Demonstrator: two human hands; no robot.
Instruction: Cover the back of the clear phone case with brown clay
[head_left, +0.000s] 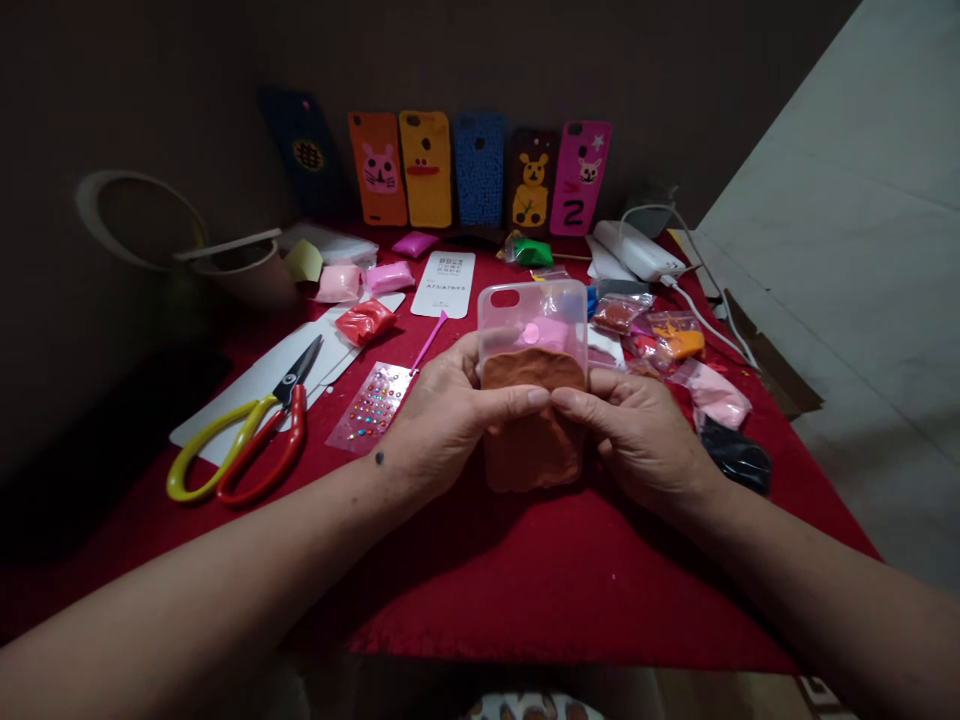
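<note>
Pinching the translucent phone case (566, 312) by its sides over the red tablecloth (525, 585), my left hand (448, 408) and right hand (651, 432) lay their thumbs on the brown clay (534, 452) covering its lower part.

The bench (480, 600) is covered by a red cloth (600, 580). Along its far side, six decorated phone cases (480, 180) are stood in a row. At left, scissors (287, 390) with yellow and red handles are laid partly over a white sheet (247, 378); to their right, a gem sticker sheet (375, 405) is placed. Farther back, pink packets (388, 277), a white printed card (444, 285) and a green packet (532, 250) are set out. A white power bank (637, 250) is seen at far right; nearer, an orange packet (679, 343), a pale pink packet (718, 395) and a black packet (735, 455) are scattered.
</note>
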